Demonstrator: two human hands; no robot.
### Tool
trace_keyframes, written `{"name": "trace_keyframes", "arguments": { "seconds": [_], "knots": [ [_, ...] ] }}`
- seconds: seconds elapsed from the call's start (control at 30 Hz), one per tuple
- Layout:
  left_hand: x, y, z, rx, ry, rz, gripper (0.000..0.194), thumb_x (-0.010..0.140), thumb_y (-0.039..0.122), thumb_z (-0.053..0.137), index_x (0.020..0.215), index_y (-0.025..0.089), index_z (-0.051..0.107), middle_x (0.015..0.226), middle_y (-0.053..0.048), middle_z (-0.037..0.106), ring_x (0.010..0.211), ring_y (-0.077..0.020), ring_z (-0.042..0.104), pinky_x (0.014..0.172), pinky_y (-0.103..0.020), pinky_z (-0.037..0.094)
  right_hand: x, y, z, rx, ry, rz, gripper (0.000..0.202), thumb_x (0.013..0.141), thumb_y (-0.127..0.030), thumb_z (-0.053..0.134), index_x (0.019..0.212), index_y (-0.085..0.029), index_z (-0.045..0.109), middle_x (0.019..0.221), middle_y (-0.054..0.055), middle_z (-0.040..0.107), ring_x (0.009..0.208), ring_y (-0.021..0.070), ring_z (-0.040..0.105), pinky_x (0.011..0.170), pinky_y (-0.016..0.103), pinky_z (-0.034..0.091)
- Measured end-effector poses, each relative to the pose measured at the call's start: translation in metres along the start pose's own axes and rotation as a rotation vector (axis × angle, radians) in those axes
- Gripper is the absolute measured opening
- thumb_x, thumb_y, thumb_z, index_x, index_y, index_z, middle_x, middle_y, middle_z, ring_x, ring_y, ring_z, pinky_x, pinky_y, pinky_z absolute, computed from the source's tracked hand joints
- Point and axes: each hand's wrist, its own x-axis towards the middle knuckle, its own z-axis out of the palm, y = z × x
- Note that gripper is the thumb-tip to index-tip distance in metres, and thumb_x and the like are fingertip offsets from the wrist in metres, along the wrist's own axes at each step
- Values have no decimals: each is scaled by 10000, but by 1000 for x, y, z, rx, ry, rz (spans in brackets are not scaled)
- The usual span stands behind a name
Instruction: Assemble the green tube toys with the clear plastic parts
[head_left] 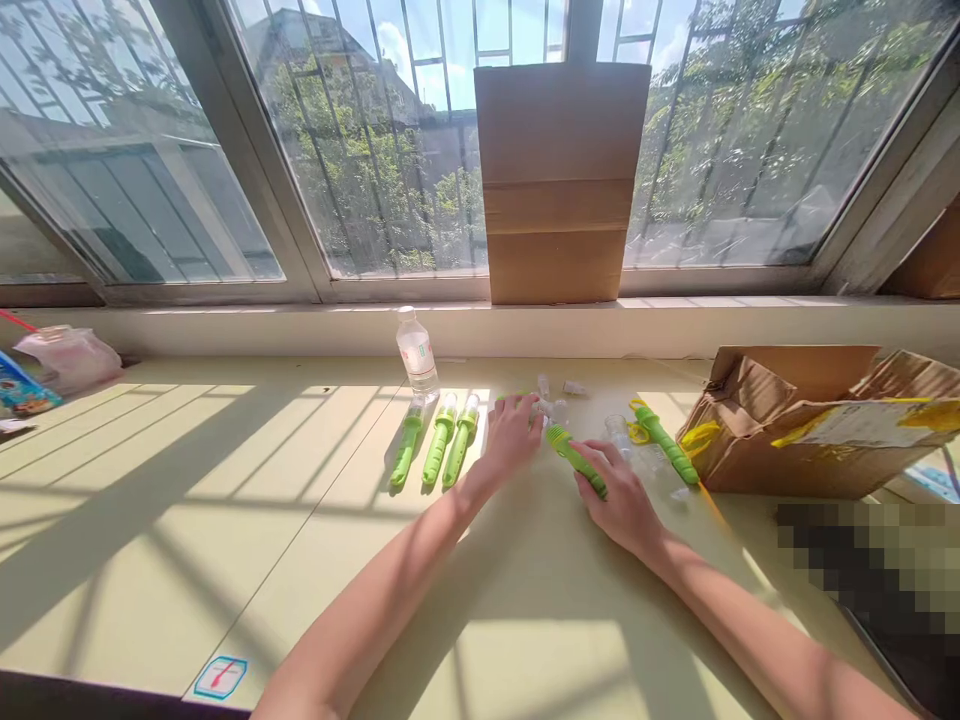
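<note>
Near the middle of the pale table, my right hand (619,497) is wrapped round a green handle (576,462), whose ribbed end points up and left. My left hand (514,432) reaches to small clear plastic pieces (556,410) just beyond that ribbed end; a bit of green shows past its knuckles, and its fingertips are partly hidden. Left of it lie three green tubes with clear tops, one (460,445) nearest the hand. Another green handle (671,450) with yellow parts rests to the right, by a clear cup-like piece (616,428).
A water bottle (417,355) stands behind the green tubes. On the right is an open cardboard box (795,440) with yellow tape. A cardboard sheet (559,190) leans against the window. A pink-white bag (71,357) sits far left, and a marked sticker (220,678) is at the front edge.
</note>
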Motion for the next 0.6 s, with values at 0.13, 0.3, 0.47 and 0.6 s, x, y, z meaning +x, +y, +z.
{"name": "trace_keyframes", "arguments": {
  "seconds": [0.13,0.3,0.47,0.6],
  "knots": [
    [15,3,3,101,-66,5,381,978,295,376,1312,254,556,1330,-101,559,1313,-279,418,1079,-465,332,0,1,0,-3,2,0,422,906,-181,470,1315,-264,533,1233,93,606,972,217,662,759,340,582],
    [23,3,9,120,-163,-4,396,986,273,332,1305,223,562,1374,-130,541,1348,-292,396,1098,-545,277,1,-1,-1,-5,-6,16,420,901,-170,473,1307,-257,540,1229,93,610,980,225,661,788,361,579],
    [24,1,9,112,-142,-4,364,972,228,343,1191,226,635,1299,-100,604,1272,-281,475,1085,-527,296,1,-3,-2,-7,-17,22,413,910,-172,466,1309,-245,540,1230,100,605,1024,232,650,816,366,571],
    [26,-3,-3,3,30,18,294,943,234,438,1119,260,672,1155,-53,682,1162,-257,548,1041,-454,364,2,-3,-4,-2,-9,25,416,906,-171,468,1305,-253,551,1230,97,608,1025,227,652,801,348,573]
  ]
}}
